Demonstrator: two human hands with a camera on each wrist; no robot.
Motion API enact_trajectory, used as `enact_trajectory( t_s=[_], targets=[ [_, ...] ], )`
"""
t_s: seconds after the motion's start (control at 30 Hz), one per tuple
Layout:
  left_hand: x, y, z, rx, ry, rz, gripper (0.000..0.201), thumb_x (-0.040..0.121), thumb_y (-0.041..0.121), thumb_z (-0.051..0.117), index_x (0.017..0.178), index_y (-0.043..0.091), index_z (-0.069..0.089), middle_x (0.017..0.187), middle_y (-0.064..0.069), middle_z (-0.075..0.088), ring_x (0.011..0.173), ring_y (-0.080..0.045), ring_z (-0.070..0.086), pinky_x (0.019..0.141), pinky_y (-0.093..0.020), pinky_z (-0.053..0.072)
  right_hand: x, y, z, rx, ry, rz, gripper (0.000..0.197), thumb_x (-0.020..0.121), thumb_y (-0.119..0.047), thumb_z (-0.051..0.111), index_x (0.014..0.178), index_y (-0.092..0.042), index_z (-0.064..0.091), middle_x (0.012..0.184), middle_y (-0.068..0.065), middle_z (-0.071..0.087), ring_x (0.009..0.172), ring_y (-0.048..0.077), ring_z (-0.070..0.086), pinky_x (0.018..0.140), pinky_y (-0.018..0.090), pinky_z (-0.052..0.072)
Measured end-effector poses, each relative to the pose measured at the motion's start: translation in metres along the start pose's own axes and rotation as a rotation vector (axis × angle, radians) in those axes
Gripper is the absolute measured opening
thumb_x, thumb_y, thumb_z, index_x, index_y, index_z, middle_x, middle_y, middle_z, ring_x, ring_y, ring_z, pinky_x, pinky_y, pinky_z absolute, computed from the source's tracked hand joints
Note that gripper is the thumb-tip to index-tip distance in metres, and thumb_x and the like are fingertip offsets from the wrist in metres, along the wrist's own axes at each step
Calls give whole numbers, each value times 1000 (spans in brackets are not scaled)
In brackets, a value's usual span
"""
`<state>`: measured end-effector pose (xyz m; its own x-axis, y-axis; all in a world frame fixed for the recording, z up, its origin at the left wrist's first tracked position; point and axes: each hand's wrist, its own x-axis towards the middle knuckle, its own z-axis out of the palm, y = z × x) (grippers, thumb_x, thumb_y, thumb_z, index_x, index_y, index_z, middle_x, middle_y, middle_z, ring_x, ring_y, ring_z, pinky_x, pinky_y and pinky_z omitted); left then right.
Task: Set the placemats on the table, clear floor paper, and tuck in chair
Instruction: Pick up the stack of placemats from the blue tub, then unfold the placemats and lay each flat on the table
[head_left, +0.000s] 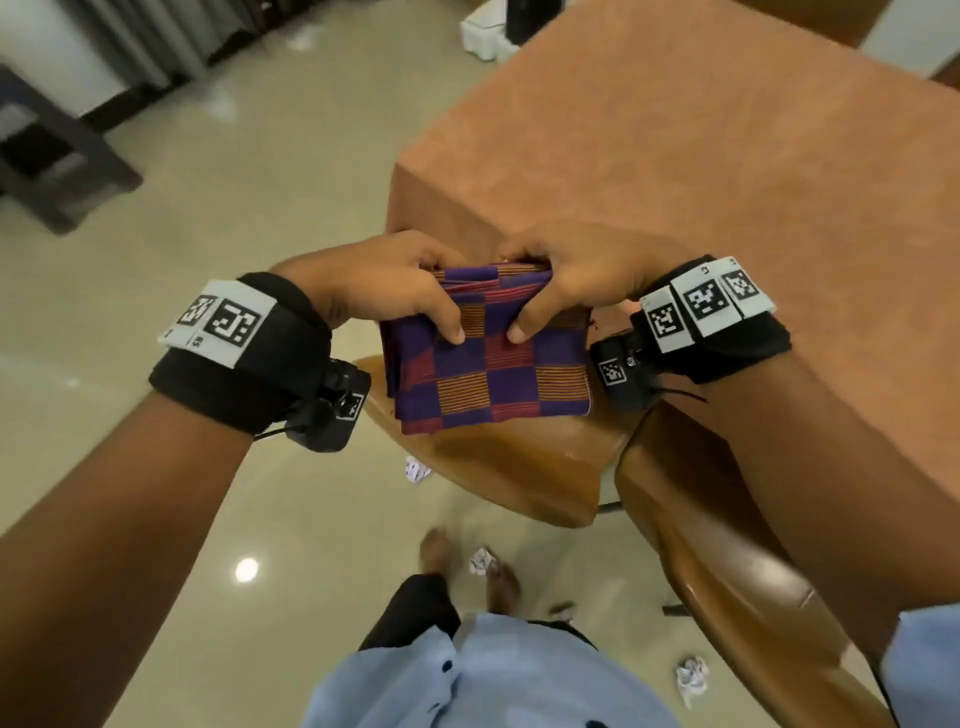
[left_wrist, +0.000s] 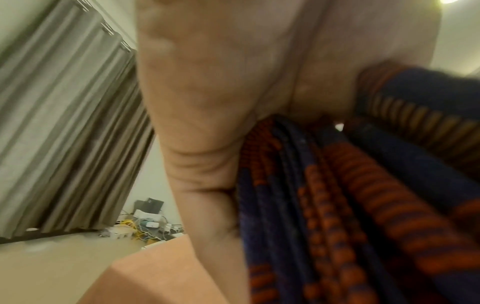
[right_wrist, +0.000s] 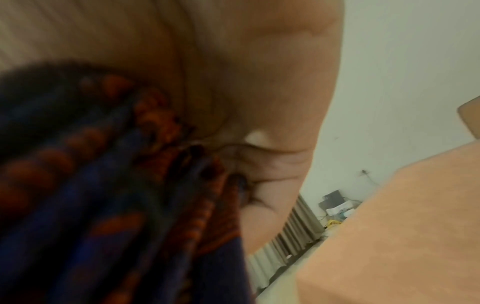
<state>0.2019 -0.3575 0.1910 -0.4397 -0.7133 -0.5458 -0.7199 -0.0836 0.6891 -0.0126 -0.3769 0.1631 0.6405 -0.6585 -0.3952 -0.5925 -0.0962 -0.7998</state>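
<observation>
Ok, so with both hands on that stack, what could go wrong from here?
The placemats are pinched by the left hand and right hand along one edge only, so loose layers may slide onto the chair. Crumpled paper lies by the feet and could get stepped on.

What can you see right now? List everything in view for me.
table: one, orange-brown cloth cover, ahead on the right.
chair: one, glossy brown, not tucked in, at the table's near corner.
placemats: one folded stack, number unclear; purple, red and orange checks; over the chair seat.
floor: glossy beige tile.
crumpled paper: at least three pieces, white, on the floor by the chair.
curtain: grey, far wall.
low furniture piece: one, dark, far left.
shirt: light blue, bottom edge.
left hand: grips the stack's left side, thumb on top.
right hand: grips its right side, thumb on top.
</observation>
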Motion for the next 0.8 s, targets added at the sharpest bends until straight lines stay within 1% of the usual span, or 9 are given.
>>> enact_trajectory(
  t_s=[0.1,0.17,0.23,0.3,0.37,0.47,0.57,0.7,0.8],
  targets=[
    [49,17,-20,30,-44,55,43,67,9,83,109,14,71,101,-11,76,90,-32,73,83,-49,60,-4,27,-26,155,242,39,42,80,-18,82,116,-14,61,109,-1,73,95,13,72,72,25,59],
    [79,29,-31,15,-88,85,48,64,11,83,110,15,69,106,-12,75,93,-33,72,82,-47,60,-13,44,-33,327,427,50,43,83,-12,77,122,-15,58,113,-1,69,99,12,70,76,24,57],
    [109,44,-39,-4,-135,112,44,65,9,82,106,17,68,104,-10,74,92,-32,72,79,-42,60,-22,63,-36,489,602,23,55,82,-9,77,131,-17,53,120,-1,68,107,15,68,86,28,57],
    [135,59,-41,11,-223,138,55,55,15,81,108,16,68,107,-12,74,97,-34,71,86,-48,58,-35,79,-36,628,747,19,70,80,-11,78,141,-20,46,126,3,67,113,21,67,92,36,57],
    [161,73,-37,27,-298,166,49,57,13,80,105,16,66,104,-10,73,95,-31,71,86,-46,59,-47,94,-36,700,827,26,82,79,-11,79,148,-25,37,129,9,67,116,27,66,94,40,57],
    [200,102,-20,70,-371,213,32,79,-4,72,100,17,61,94,-2,67,74,-14,70,63,-26,59,-68,115,-37,695,916,65,85,83,-5,76,151,-31,31,131,11,65,116,26,66,92,39,58],
    [237,123,-1,165,-429,232,39,77,6,77,110,19,61,106,-4,69,91,-23,70,77,-37,60,-81,137,-43,601,985,119,79,89,-5,71,152,-28,31,131,4,64,114,18,67,91,38,59],
    [286,153,28,154,-372,251,48,65,21,83,106,24,60,107,-3,68,96,-23,68,76,-34,58,-101,177,-60,500,1119,92,69,93,-8,67,151,-24,34,137,4,59,116,15,65,90,35,59],
    [328,177,54,105,-187,341,47,80,22,82,119,20,55,104,2,61,93,-17,62,65,-21,51,-120,218,-89,500,1227,86,63,95,-6,64,150,-22,38,135,1,60,112,9,66,84,26,57]
  ],
)
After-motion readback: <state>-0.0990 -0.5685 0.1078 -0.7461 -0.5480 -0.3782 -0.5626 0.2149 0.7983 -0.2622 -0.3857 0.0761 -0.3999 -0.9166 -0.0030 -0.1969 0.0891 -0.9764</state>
